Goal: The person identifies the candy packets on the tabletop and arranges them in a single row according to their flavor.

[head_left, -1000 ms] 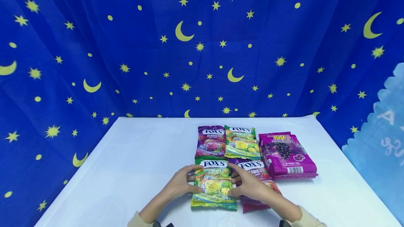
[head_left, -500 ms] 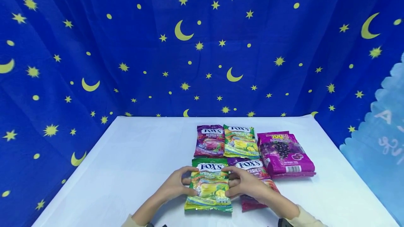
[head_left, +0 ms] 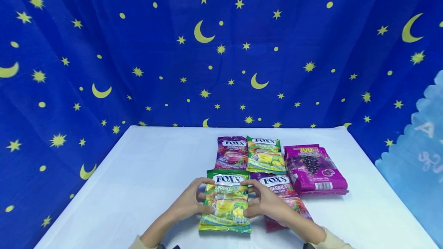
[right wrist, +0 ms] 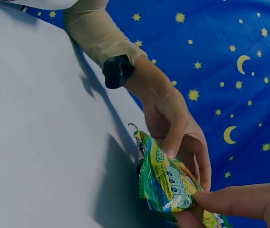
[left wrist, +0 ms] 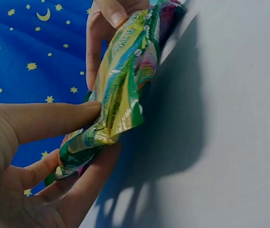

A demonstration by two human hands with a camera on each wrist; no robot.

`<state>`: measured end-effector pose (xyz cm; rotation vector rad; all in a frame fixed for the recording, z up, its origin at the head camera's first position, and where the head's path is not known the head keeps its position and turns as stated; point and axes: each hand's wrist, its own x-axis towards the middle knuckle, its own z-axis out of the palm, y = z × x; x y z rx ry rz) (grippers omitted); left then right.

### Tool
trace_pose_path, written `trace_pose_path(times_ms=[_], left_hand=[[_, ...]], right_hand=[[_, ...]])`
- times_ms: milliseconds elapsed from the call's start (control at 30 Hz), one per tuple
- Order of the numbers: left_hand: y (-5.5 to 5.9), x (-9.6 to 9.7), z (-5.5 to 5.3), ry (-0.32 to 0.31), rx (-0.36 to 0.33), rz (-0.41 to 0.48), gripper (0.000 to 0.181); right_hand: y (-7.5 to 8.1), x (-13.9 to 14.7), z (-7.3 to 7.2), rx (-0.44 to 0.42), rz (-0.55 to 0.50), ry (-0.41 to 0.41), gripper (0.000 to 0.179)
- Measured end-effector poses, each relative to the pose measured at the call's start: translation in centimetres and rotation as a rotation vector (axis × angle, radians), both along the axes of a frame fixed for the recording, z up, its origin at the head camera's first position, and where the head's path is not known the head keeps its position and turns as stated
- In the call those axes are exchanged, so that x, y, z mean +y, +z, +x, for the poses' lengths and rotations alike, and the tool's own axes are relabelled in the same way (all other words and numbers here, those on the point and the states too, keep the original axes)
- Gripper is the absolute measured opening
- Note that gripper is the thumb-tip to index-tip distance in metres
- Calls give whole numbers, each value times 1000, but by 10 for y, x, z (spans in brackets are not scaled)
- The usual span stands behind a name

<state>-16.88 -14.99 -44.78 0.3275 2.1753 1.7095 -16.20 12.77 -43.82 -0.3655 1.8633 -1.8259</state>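
Note:
Both hands hold a green-and-yellow Fox's Spring Tea candy bag [head_left: 226,203], front side up, over the near part of the white table. My left hand [head_left: 189,202] pinches its left edge, thumb on top and fingers beneath. My right hand [head_left: 270,204] grips the opposite edge in the same way. In the left wrist view the candy bag [left wrist: 118,80] is raised off the table, with its shadow beside it. A purple Fox's Berries bag [head_left: 292,201] lies to the right, partly covered by my right hand.
Behind lie another Berries bag [head_left: 231,155] and another Spring Tea bag [head_left: 265,156], side by side. Magenta grape candy bags [head_left: 316,170] are stacked at the right. A blue star-and-moon cloth [head_left: 235,60] hangs beyond the white table [head_left: 138,172].
Both hands have shifted the Spring Tea bag slightly left and lifted it. More of the front Berries bag shows beside it. The other bags stay put.

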Motion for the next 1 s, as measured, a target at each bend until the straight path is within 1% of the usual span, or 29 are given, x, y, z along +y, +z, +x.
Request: trace_pose_path(times_ms=[100,200,400,467,600,700,800,900,1000], left_hand=[[5,-5,-2,7,1,14,78],[8,-11,-7,10,8,35,79],[11,-28,-19,48,15,74,78],[12,-34,-23,73,22,74,77],[15,-45,-29,134,45,36,76],[16,-54,-33,188,54,12,74],[16,-64,-38,238,66,11,72],[15,-75,-43,268,80,16,70],[15,-87,-48,289,88,1,69]], right_hand=[[5,-4,-3,4,-34,16,80],[9,-10,-9,20,-37,16,80],[6,-25,-29,66,-41,17,80],[6,-32,-36,89,-38,16,80],[5,-47,-50,121,-22,20,80],[5,-57,-61,131,-18,35,79],[7,-69,-72,137,-29,58,77],[8,-81,-82,137,-45,80,78],[7,-94,-91,145,-35,91,78]])
